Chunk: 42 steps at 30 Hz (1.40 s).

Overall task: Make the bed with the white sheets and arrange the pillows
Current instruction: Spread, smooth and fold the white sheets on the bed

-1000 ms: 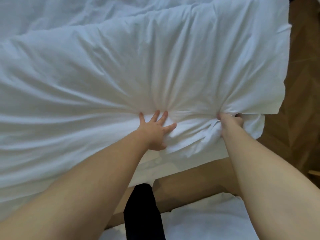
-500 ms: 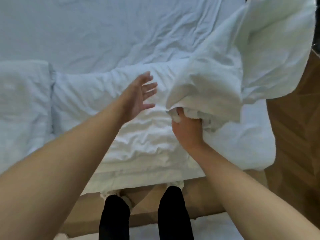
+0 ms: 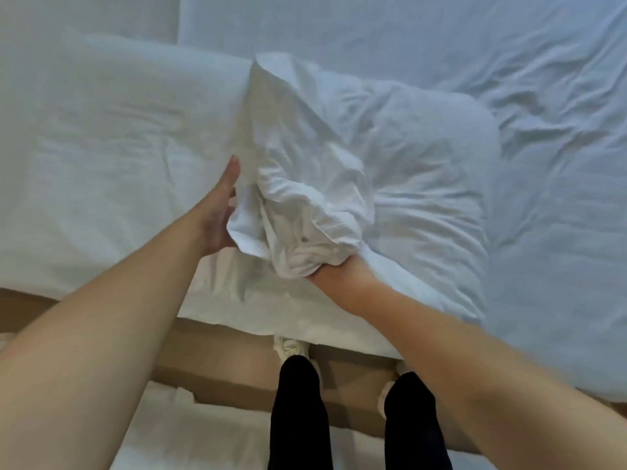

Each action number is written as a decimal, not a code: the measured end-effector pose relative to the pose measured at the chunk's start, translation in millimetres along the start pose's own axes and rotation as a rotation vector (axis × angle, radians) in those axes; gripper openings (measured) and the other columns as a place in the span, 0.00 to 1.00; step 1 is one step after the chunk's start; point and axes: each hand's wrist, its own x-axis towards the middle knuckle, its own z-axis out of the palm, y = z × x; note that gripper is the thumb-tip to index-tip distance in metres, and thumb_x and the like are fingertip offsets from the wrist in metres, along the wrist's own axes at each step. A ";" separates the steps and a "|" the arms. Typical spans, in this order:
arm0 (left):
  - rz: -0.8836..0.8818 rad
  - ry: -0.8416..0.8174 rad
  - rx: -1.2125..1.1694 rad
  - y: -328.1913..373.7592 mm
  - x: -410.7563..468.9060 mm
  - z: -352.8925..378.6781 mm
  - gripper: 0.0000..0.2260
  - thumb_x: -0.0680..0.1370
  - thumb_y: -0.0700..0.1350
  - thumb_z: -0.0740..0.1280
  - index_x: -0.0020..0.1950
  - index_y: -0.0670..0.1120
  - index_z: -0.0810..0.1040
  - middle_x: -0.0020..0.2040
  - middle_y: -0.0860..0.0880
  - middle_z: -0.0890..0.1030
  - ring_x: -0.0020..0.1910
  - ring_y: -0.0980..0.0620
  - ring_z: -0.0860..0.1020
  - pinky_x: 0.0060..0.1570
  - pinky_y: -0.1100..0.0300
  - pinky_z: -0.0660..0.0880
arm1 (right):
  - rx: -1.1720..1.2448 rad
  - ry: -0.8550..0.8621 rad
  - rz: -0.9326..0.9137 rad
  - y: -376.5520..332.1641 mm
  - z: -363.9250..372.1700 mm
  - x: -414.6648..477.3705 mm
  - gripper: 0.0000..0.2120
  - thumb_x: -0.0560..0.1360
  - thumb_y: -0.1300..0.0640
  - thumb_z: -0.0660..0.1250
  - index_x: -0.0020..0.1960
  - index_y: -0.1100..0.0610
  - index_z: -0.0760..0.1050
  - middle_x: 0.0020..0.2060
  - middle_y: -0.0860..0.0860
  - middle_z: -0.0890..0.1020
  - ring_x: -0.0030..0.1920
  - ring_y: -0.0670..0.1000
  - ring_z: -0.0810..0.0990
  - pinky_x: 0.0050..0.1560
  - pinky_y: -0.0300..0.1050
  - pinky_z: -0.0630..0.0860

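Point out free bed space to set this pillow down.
Free: white bed sheet beyond both pillows, and its wrinkled stretch right of the crumpled white pillow. Crowded: near edge, where the flat white pillow meets it between left hand and right hand.

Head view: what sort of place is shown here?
Most likely a bedroom: a bed with a wrinkled white sheet, one plump pillow lying on it, and a second pillow gripped by the right hand.

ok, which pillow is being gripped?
The right pillow: its case end is bunched in the right hand; the left pillow lies flat beside it.
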 end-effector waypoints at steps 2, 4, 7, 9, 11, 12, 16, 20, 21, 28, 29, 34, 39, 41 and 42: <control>0.027 -0.014 0.083 -14.2 9.7 -0.2 0.29 0.74 0.72 0.55 0.58 0.51 0.78 0.46 0.51 0.86 0.46 0.53 0.85 0.52 0.51 0.77 | -0.205 -0.080 -0.235 18.2 18.6 -8.2 0.17 0.74 0.52 0.70 0.62 0.43 0.74 0.59 0.49 0.80 0.52 0.45 0.79 0.52 0.38 0.76; 0.057 -0.055 0.164 -21.4 12.4 5.2 0.34 0.69 0.75 0.60 0.64 0.53 0.77 0.54 0.52 0.84 0.54 0.52 0.82 0.61 0.50 0.75 | -0.483 -0.283 -0.322 28.2 32.2 -18.8 0.28 0.75 0.51 0.67 0.74 0.44 0.65 0.69 0.52 0.74 0.65 0.55 0.74 0.63 0.50 0.71; 0.112 0.008 0.163 -27.9 29.1 5.1 0.57 0.50 0.80 0.68 0.72 0.51 0.68 0.65 0.52 0.78 0.63 0.51 0.77 0.67 0.48 0.70 | -0.568 -0.214 -0.534 40.8 25.2 -37.5 0.23 0.68 0.49 0.70 0.63 0.50 0.78 0.56 0.50 0.83 0.57 0.55 0.80 0.61 0.51 0.73; 0.131 0.058 0.207 -23.7 25.4 11.3 0.64 0.48 0.81 0.68 0.76 0.49 0.60 0.71 0.52 0.71 0.67 0.50 0.73 0.69 0.47 0.67 | -0.436 -0.027 -0.585 48.2 11.2 -46.8 0.13 0.70 0.53 0.64 0.50 0.54 0.82 0.46 0.50 0.83 0.49 0.56 0.81 0.58 0.50 0.72; 0.119 0.094 0.262 -16.8 16.2 21.0 0.67 0.47 0.81 0.67 0.79 0.51 0.51 0.76 0.51 0.63 0.72 0.48 0.67 0.71 0.46 0.64 | -0.377 0.170 -0.513 53.9 -12.4 -49.6 0.10 0.72 0.56 0.60 0.45 0.56 0.79 0.43 0.52 0.81 0.46 0.57 0.79 0.51 0.50 0.72; 0.102 0.109 0.276 -13.5 12.8 25.2 0.68 0.46 0.81 0.66 0.79 0.52 0.49 0.77 0.51 0.61 0.73 0.48 0.65 0.71 0.45 0.63 | -0.350 0.248 -0.427 59.4 -23.1 -48.9 0.10 0.72 0.56 0.59 0.47 0.57 0.78 0.46 0.53 0.80 0.47 0.58 0.79 0.48 0.52 0.73; 0.025 0.071 0.252 -12.8 26.3 24.1 0.63 0.47 0.82 0.67 0.77 0.58 0.55 0.75 0.54 0.65 0.71 0.49 0.68 0.70 0.45 0.64 | -0.332 0.151 -0.141 66.0 -45.5 -38.9 0.29 0.75 0.43 0.55 0.74 0.46 0.58 0.78 0.52 0.55 0.77 0.62 0.52 0.70 0.69 0.57; 0.008 0.049 0.204 -8.2 27.9 27.3 0.64 0.49 0.80 0.69 0.79 0.59 0.48 0.78 0.56 0.59 0.72 0.52 0.68 0.71 0.50 0.63 | -0.507 -0.092 -0.209 63.3 -38.1 -15.3 0.36 0.75 0.33 0.53 0.79 0.41 0.46 0.79 0.49 0.39 0.77 0.61 0.35 0.69 0.78 0.45; 0.029 0.060 0.226 -7.8 24.3 33.7 0.64 0.52 0.78 0.70 0.79 0.57 0.42 0.79 0.57 0.55 0.74 0.51 0.64 0.73 0.50 0.60 | -0.529 -0.089 -0.157 66.8 -37.8 -11.6 0.38 0.73 0.29 0.51 0.78 0.40 0.44 0.79 0.49 0.37 0.77 0.62 0.34 0.68 0.79 0.45; 0.262 0.339 0.537 -64.6 60.8 59.4 0.39 0.63 0.49 0.75 0.71 0.41 0.66 0.64 0.43 0.76 0.64 0.44 0.74 0.64 0.51 0.72 | -0.446 -0.061 0.124 126.6 -42.9 -2.8 0.45 0.69 0.24 0.53 0.79 0.42 0.43 0.79 0.47 0.38 0.78 0.58 0.35 0.67 0.79 0.45; 0.285 0.296 0.478 -72.2 64.2 63.7 0.27 0.63 0.45 0.73 0.60 0.41 0.74 0.54 0.45 0.80 0.55 0.47 0.79 0.56 0.56 0.76 | -0.421 -0.013 0.133 133.7 -48.5 -1.5 0.43 0.71 0.27 0.56 0.79 0.43 0.45 0.79 0.46 0.40 0.78 0.56 0.37 0.68 0.78 0.46; 0.247 0.051 0.430 -71.3 72.2 80.4 0.09 0.71 0.36 0.70 0.49 0.45 0.77 0.42 0.50 0.79 0.41 0.56 0.77 0.39 0.66 0.72 | -0.309 0.234 0.258 172.9 -93.3 24.1 0.38 0.76 0.40 0.64 0.79 0.47 0.50 0.79 0.47 0.46 0.79 0.54 0.43 0.69 0.75 0.49; 0.109 0.408 0.483 -124.9 77.6 19.1 0.14 0.82 0.44 0.60 0.64 0.38 0.72 0.61 0.39 0.76 0.60 0.40 0.75 0.42 0.71 0.70 | -0.275 0.209 0.349 197.1 -138.9 54.4 0.36 0.76 0.38 0.63 0.78 0.45 0.51 0.79 0.50 0.45 0.79 0.55 0.45 0.70 0.73 0.53; 0.041 0.535 0.541 -155.3 52.2 20.1 0.17 0.79 0.52 0.60 0.64 0.44 0.73 0.56 0.44 0.78 0.55 0.42 0.76 0.44 0.60 0.71 | -0.256 0.181 0.356 200.6 -149.4 66.0 0.36 0.75 0.35 0.62 0.77 0.45 0.53 0.79 0.51 0.46 0.79 0.56 0.46 0.70 0.72 0.55; 0.066 0.587 0.461 -165.9 38.4 29.7 0.19 0.77 0.56 0.60 0.63 0.46 0.73 0.54 0.48 0.78 0.53 0.45 0.76 0.43 0.56 0.71 | -0.264 0.155 0.352 201.1 -151.1 69.8 0.36 0.74 0.34 0.61 0.76 0.44 0.54 0.79 0.51 0.47 0.79 0.57 0.46 0.70 0.72 0.54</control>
